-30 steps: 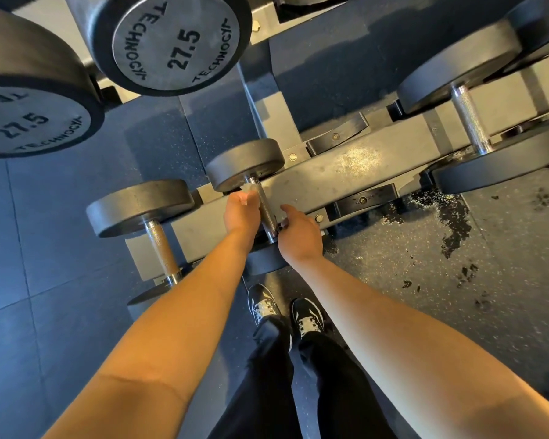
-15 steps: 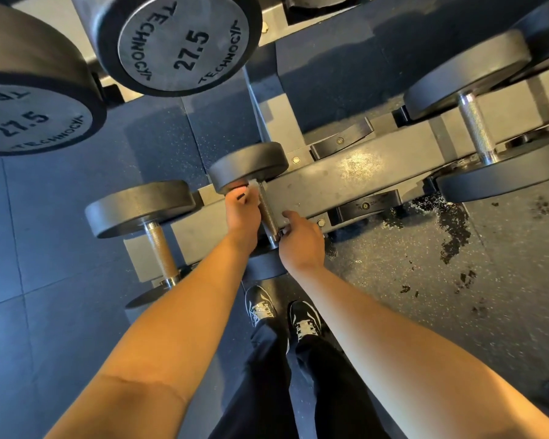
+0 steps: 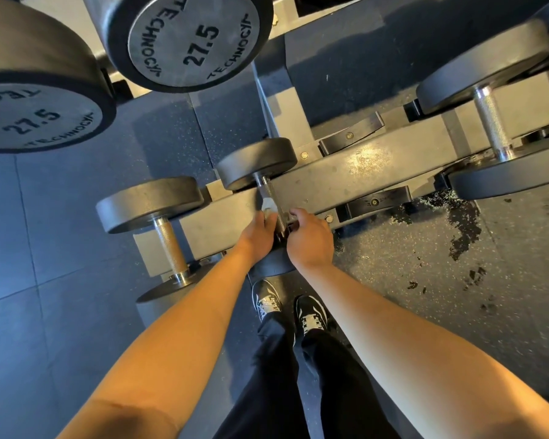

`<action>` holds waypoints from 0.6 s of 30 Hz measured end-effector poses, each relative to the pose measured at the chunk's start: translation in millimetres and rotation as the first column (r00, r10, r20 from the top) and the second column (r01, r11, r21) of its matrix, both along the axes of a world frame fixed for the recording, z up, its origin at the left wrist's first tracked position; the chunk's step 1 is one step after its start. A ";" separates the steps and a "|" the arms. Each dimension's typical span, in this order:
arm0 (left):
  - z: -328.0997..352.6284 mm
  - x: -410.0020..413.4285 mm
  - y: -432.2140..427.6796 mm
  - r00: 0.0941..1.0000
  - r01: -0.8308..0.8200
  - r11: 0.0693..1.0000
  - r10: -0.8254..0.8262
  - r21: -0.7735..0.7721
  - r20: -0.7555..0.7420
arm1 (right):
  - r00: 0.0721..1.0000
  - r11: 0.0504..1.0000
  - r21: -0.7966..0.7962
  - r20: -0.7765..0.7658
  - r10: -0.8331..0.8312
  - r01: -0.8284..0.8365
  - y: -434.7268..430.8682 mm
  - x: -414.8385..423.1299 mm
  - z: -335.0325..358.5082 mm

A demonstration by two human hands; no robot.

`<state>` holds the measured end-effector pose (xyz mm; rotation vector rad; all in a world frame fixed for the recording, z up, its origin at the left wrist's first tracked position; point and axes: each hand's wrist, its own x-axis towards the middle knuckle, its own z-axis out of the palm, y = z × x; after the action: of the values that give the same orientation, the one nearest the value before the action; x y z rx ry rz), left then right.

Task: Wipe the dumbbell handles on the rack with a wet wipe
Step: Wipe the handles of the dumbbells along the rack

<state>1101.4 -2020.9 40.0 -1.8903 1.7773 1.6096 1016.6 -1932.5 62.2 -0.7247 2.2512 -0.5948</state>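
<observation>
Wiping, left to right: three dumbbells on the low rack (image 3: 355, 172), the middle one in work.
Far-left dumbbell (image 3: 168, 239): knurled handle bare, brownish, untouched, just beside the one in hand.
Left hand (image 3: 257, 236): fingers curled against the left side of the middle handle, pinching the wet wipe (image 3: 268, 206) onto the metal.
Wet wipe: small pale wad, crumpled, lying against the handle near its midpoint, partly hidden by fingertips.
Middle dumbbell handle (image 3: 271, 198): slim knurled steel, dull grey, upper half exposed below the far head, lower end hidden between both hands.
Right hand (image 3: 311, 239): fingers curled at the right side of the handle's near end, apparently steadying it; exact contact hidden.
Doing it well: wrap the wipe fully round the bar, twist while sliding end to end, press into the knurling, brace the weight against rolling.
Right dumbbell (image 3: 492, 122): bright silver handle, well apart, not yet reached.
Floor (image 3: 457, 223): dark wet-looking patches beside the rack.
</observation>
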 end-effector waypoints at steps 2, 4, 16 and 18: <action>0.4 2.1 -1.9 1.000 -0.013 0.999 0.013 0.039 -0.010 | 1.000 1.000 -0.002 -0.002 0.000 0.000 0.2 0.4 -0.8; 8.9 3.3 1.2 0.983 0.155 0.982 -0.165 0.109 0.080 | 1.000 1.000 -0.001 -0.004 0.000 0.000 1.0 0.9 -1.5; 20.0 -8.1 -9.2 0.984 -0.175 0.952 0.160 -0.250 -0.079 | 0.999 0.999 -0.048 0.034 -0.014 0.016 2.5 -4.2 -0.9; 21.8 -26.1 -21.9 0.958 -0.277 0.927 0.247 -0.253 -0.145 | 0.999 0.998 -0.060 0.047 -0.022 0.024 2.4 -4.8 -1.8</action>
<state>1075.4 -2042.8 61.8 -2.2909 1.9465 1.6520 1011.8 -1930.1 60.4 -0.7082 2.2097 -0.6864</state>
